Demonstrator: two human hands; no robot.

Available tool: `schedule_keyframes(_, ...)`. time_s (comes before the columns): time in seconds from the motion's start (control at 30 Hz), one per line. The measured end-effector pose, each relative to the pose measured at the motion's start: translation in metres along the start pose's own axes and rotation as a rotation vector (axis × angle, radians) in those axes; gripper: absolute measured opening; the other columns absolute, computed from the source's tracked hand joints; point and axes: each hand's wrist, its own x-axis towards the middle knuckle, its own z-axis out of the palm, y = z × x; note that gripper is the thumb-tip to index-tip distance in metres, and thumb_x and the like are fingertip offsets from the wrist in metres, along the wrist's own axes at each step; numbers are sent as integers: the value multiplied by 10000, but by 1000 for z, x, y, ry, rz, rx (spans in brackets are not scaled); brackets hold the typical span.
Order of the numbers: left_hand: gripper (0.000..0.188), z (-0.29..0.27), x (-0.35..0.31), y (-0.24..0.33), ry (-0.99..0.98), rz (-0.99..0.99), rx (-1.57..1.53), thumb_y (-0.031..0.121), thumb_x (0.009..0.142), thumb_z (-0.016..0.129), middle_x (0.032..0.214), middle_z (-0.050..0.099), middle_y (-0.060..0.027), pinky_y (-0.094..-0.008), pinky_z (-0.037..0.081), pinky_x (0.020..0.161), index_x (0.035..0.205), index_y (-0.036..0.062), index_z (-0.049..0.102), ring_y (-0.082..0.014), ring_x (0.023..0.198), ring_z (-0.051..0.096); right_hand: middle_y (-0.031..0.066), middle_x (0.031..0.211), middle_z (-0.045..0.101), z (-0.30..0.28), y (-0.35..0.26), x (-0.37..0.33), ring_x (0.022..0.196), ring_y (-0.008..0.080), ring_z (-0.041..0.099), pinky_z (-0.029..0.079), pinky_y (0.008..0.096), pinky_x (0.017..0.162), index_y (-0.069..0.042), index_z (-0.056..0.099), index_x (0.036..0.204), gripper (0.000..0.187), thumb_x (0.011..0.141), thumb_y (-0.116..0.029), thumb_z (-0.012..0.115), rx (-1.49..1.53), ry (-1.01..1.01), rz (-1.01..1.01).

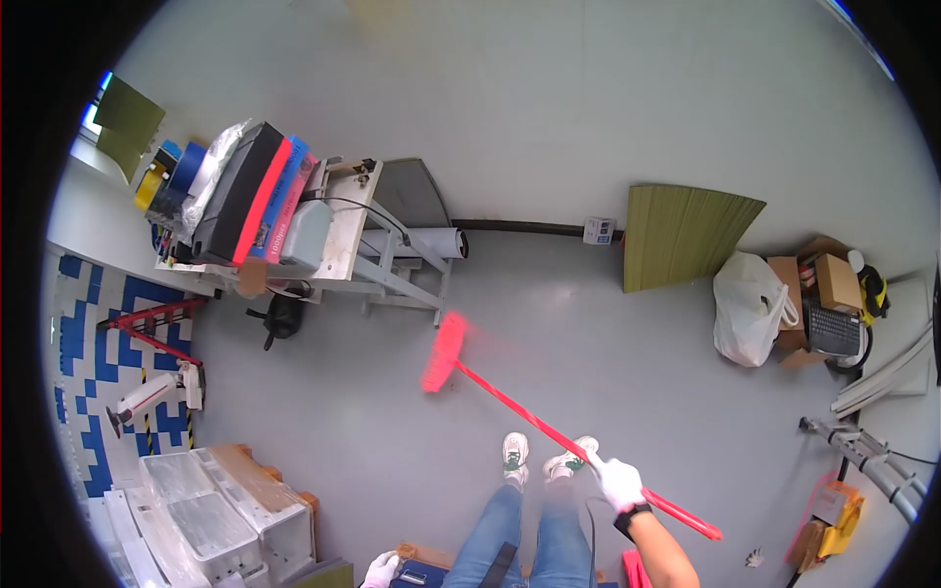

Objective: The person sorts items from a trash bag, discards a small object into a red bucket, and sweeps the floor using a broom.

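My right hand, in a white glove with a dark band at the wrist, is closed around the red handle of a broom. The handle slants from upper left to lower right, its end sticking out past my hand. At the far end, the red broom head is over the grey floor ahead of my feet, slightly blurred. My left hand, also gloved in white, hangs low at the bottom edge with its fingers loosely apart and nothing seen in them. Beside it is a blue case with a handle.
A loaded metal-framed bench stands ahead on the left. Wrapped white boxes are stacked at near left. Along the right are a white plastic bag, cardboard boxes and a ladder. A green panel leans on the wall.
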Motion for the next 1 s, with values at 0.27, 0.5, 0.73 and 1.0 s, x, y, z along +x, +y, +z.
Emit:
schedule_keyframes(0.27, 401, -21, 5, 25, -113, -44, -149, 285, 891, 538, 1104, 569, -115, -323, 445, 855, 1174, 3, 506, -205, 1004, 529, 141, 723, 618, 46, -7, 29, 678, 323, 615, 482, 451, 577, -240, 495, 1164, 298, 895, -238, 367, 48, -52, 204)
schedule_keyframes(0.5, 492, -37, 47, 57, -212, -51, -39, 307, 869, 565, 1240, 494, -119, -318, 370, 956, 1230, -13, 467, -210, 1128, 461, 131, 691, 626, 24, 88, -208, 631, 332, 612, 485, 451, 584, -308, 501, 1168, 314, 859, -343, 461, -68, -135, 650)
schedule_keyframes(0.73, 471, -43, 51, 125, -137, 22, 128, 304, 880, 526, 1258, 494, -129, -323, 343, 983, 1228, -9, 480, -231, 1160, 448, 134, 600, 582, -10, 99, -314, 547, 321, 582, 460, 449, 527, -214, 552, 1119, 329, 793, -247, 571, -218, -45, 761)
schedule_keyframes(1.0, 418, -43, 92, 112, -221, -47, 273, 281, 875, 551, 1139, 555, -92, -314, 430, 867, 1200, 22, 504, -189, 1015, 529, 117, 624, 558, -62, 45, -252, 530, 302, 566, 465, 413, 490, -213, 558, 1129, 325, 807, -250, 576, -99, 181, 601)
